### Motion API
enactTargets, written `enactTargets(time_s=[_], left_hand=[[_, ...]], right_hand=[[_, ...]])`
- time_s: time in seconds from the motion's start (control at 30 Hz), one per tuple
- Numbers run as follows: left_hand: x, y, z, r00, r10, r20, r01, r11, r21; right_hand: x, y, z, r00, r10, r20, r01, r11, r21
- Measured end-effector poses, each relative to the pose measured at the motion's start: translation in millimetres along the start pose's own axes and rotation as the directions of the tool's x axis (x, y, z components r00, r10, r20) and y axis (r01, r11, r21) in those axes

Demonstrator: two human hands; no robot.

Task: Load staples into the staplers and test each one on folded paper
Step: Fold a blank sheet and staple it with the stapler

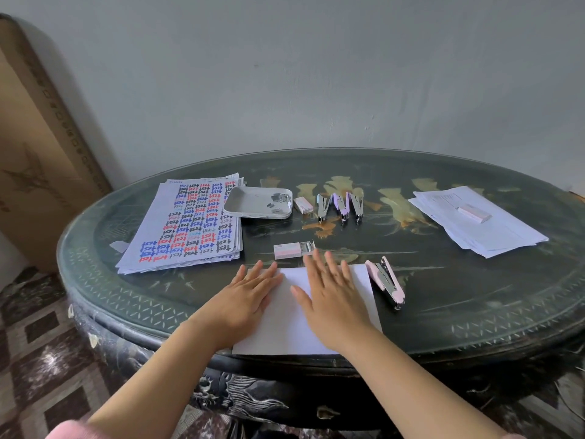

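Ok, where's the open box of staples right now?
Head view, table centre: the open box of staples lies just beyond the right hand, between the stack of printed sheets and the pink stapler.

Dark oval surface (474, 296), gold motifs. Centre-left: stack of printed sheets (190, 223), grey tray (250, 204) at its right edge. Centre: small staple box (303, 205), three staplers (341, 205). Right: paper pile (506, 236). Lower centre: open staple box (292, 250), white sheet (285, 327), pink stapler (386, 283) beside it.
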State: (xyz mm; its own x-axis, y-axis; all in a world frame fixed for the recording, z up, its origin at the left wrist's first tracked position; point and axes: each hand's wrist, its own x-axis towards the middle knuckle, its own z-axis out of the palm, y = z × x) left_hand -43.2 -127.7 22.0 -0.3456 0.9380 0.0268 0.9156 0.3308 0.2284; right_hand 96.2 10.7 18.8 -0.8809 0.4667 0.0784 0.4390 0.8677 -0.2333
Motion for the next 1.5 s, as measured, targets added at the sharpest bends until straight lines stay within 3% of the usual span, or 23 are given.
enactTargets(time_s=[0.17,0.4,0.8,1.5], left_hand=[[5.2,38.2,7.9,0.99,-0.119,-0.076,0.117,0.992,-0.039],[7.1,45.8,17.2,0.977,-0.207,-0.057,0.211,0.975,0.068],[7.7,55.6,13.2,0.92,-0.388,-0.055,0.39,0.92,0.034],[-2.2,48.0,9.2,0.831,-0.551,-0.081,0.552,0.834,-0.014]], right_hand=[[-0.9,-2.3,6.7,0.999,0.025,0.043,-0.025,1.0,-0.003],[-5.6,0.1,0.9,0.998,0.044,0.048,-0.045,0.999,0.022],[-10.6,19.1,-1.0,0.976,0.216,0.008,-0.216,0.976,-0.022],[-15.0,29.5,-4.9,0.952,0.305,0.009,-0.305,0.952,-0.024]])
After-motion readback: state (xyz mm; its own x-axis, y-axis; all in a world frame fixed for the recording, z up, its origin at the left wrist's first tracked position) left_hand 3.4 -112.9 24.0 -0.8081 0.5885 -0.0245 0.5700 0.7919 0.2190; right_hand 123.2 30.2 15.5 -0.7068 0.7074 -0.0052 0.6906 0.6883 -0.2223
